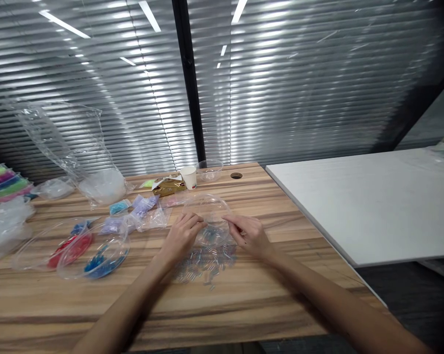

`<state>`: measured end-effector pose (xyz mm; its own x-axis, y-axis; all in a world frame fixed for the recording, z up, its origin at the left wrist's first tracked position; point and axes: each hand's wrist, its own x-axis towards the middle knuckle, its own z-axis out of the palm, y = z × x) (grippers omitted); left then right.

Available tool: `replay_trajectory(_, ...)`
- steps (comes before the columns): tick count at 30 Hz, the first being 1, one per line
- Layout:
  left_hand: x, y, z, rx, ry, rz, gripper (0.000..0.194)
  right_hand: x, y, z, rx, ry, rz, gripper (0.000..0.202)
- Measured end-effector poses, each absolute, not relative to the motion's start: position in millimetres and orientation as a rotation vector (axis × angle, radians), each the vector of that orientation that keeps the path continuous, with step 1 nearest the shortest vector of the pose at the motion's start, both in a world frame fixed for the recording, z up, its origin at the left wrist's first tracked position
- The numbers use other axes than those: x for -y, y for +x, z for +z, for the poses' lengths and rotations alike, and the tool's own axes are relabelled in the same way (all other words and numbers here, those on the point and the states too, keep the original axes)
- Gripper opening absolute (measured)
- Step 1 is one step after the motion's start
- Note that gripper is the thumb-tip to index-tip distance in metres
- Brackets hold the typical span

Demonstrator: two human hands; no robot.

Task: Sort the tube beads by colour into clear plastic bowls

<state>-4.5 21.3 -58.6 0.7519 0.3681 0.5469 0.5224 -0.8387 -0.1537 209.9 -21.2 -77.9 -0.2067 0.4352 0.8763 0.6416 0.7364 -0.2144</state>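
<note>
**Clear bowl [211, 210] between my left hand [185, 232] and right hand [248, 233], with loose pieces [211, 263] just nearer me**

The wood-grained surface [222, 314] runs under everything I reach over. Beyond my left fingers, well off to the left, a large clear bag [103, 184] stands near the back. Nearer, also left of those fingers, are the red-filled bowl [70, 250] and the blue-filled bowl [104, 261], their rims overlapping in my view. The clear bowl is right between my two sets of fingers; past it stands a white cup [188, 178].

On each hand the fingers are drawn in toward the thumb, over or beside the bowl's near part. I cannot tell whether anything thin is pinched in them, or whether they touch the rim.

Smallest are the loose pieces, thin and see-through, scattered on the surface just below my fingers. I judge that a dropped wrist or dragged finger could sweep some farther away. A knock on the rim could tip the bowl, which looks light, and being so clear, stray pieces could easily escape my eye.
</note>
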Motion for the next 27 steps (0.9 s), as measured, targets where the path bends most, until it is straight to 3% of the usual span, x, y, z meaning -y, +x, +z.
replay_trajectory(13,-29.3,-7.3,-61.3,0.949,-2.666,-0.964,0.019,16.4,216.1,-77.8,1.722,-1.008,-0.290,0.024)
replay_trajectory(27,-28.8,-9.4,-56.1,1.515,-3.003,-0.584,0.020,14.9,219.2,-75.5,1.701,-1.014,-0.350,0.022)
